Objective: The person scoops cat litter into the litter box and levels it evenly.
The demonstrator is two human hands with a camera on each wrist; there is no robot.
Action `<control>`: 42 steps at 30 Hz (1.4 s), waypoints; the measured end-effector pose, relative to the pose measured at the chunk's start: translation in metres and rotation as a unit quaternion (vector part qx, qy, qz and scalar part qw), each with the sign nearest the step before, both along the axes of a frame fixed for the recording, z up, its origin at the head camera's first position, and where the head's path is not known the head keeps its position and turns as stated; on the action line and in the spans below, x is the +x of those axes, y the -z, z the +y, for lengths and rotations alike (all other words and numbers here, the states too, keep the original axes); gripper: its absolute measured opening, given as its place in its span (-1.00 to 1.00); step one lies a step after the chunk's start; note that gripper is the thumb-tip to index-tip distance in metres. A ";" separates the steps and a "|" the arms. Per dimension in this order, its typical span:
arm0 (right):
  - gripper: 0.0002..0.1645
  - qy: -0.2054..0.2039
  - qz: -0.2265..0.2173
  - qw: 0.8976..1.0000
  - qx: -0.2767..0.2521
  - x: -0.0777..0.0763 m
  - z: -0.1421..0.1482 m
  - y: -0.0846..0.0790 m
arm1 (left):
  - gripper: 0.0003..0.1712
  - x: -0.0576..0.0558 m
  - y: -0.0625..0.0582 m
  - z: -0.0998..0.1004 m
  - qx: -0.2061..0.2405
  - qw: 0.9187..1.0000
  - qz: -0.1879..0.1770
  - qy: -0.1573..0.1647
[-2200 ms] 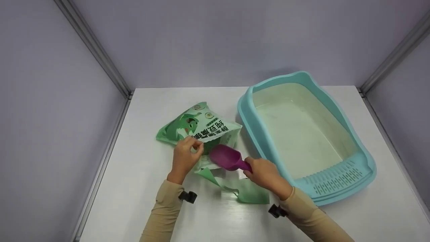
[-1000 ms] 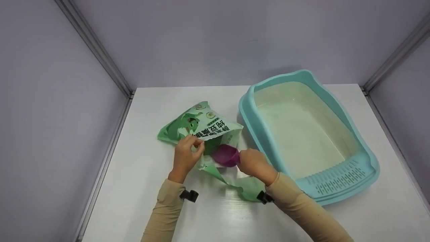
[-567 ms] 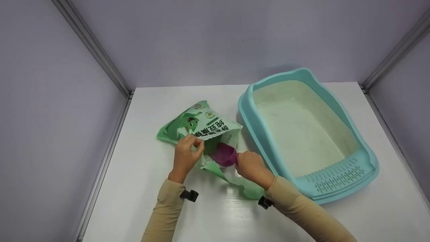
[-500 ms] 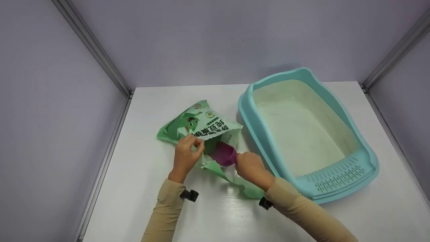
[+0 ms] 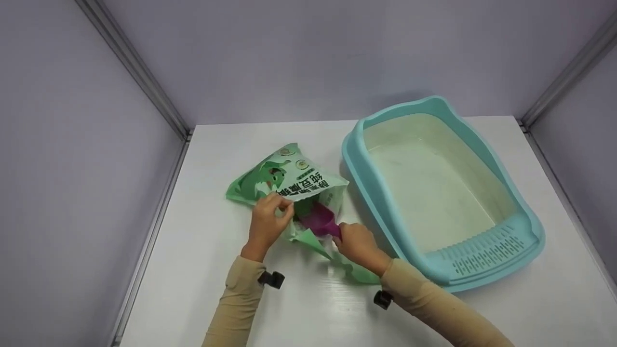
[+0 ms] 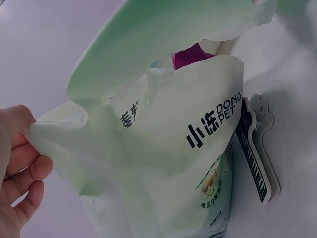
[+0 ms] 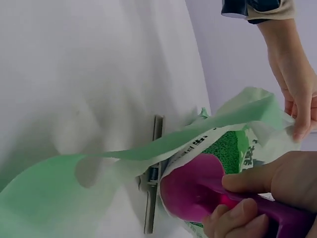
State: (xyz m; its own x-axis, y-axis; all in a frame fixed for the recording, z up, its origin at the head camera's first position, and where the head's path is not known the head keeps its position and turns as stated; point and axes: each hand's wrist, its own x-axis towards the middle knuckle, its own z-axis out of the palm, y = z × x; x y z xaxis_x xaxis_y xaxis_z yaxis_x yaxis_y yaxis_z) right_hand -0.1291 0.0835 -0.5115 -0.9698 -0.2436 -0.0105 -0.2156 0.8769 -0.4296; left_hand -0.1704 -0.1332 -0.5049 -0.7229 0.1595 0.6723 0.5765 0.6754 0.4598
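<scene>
A green and white bag of cat litter (image 5: pixel 299 176) lies on the table with its torn mouth facing me. My left hand (image 5: pixel 267 221) pinches the edge of that mouth between thumb and finger, lifting it. In my right hand (image 5: pixel 357 246) is a purple scoop (image 5: pixel 319 220), gripped by its handle, its bowl partly inside the opening. Green pellets (image 7: pixel 225 151) show in the bag beyond the scoop in the right wrist view. A torn green flap (image 5: pixel 356 270) trails from the mouth under my right hand. The scoop's tip is hidden in the bag.
A teal litter box (image 5: pixel 359 154) with a slotted front step stands right of the bag, close to my right forearm. Beside the bag in the left wrist view lies a white and black clip (image 6: pixel 255 153). Walls (image 5: pixel 313 62) rise behind and at both sides.
My right hand has moved left, bringing the scoop deeper into the bag's mouth, then tilted so more of the handle shows. My left hand keeps its pinch in nearly the same place.
</scene>
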 end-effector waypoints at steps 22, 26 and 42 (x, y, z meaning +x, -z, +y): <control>-0.75 0.029 0.040 0.999 -0.020 -0.001 -0.016 0.032 | -0.89 -0.002 0.000 0.002 0.005 1.000 0.002 0.005; -0.74 0.027 0.082 0.996 0.008 0.001 -0.019 0.038 | -0.89 -0.003 0.001 0.001 0.007 1.000 0.003 0.000; -0.76 0.024 0.122 0.992 -0.026 0.012 -0.004 0.043 | -0.89 -0.002 0.003 0.001 0.012 1.000 -0.002 -0.006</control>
State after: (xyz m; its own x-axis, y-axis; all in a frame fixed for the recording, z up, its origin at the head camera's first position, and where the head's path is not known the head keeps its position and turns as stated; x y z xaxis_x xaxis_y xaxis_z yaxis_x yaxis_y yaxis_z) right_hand -0.1172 0.0794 -0.5549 -0.9522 -0.1918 0.2376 -0.2780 0.8667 -0.4143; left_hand -0.1723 -0.1325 -0.5082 -0.7273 0.1351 0.6729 0.5666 0.6715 0.4776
